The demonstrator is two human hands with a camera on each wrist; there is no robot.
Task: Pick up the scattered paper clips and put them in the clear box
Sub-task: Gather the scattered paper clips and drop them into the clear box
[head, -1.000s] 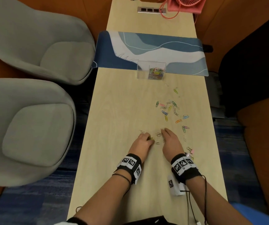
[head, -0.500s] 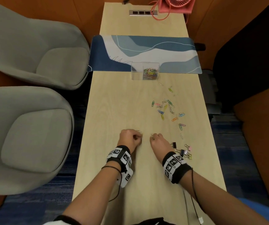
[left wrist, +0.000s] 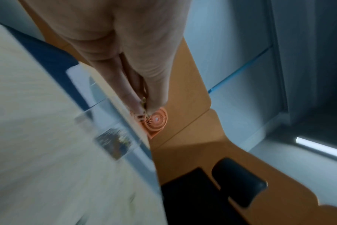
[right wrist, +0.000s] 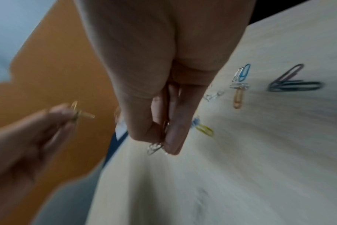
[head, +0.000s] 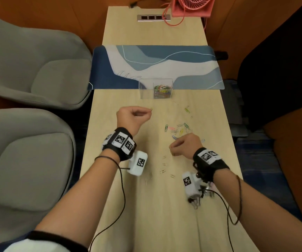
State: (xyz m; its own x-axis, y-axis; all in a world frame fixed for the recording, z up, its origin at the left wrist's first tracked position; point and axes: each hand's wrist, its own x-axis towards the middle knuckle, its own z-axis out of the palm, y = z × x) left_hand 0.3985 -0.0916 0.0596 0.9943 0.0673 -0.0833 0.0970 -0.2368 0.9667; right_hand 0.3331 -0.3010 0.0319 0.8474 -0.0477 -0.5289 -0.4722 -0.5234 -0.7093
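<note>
The small clear plastic box [head: 155, 88] is standing at the far middle of the pale wooden counter [head: 128, 206], touching the near edge of a blue patterned mat [head: 155, 64], and is already holding a heap of coloured paper clips [head: 162, 89]. Many scattered paper clips [head: 178, 129] are still lying to the right and nearer, so the work looks partly done. The left hand [head: 132, 117] is pinching a gold clip [right wrist: 77, 113] near the box; the right hand [head: 187, 145] is pinching a silver clip [right wrist: 154, 148] just above the counter.
</note>
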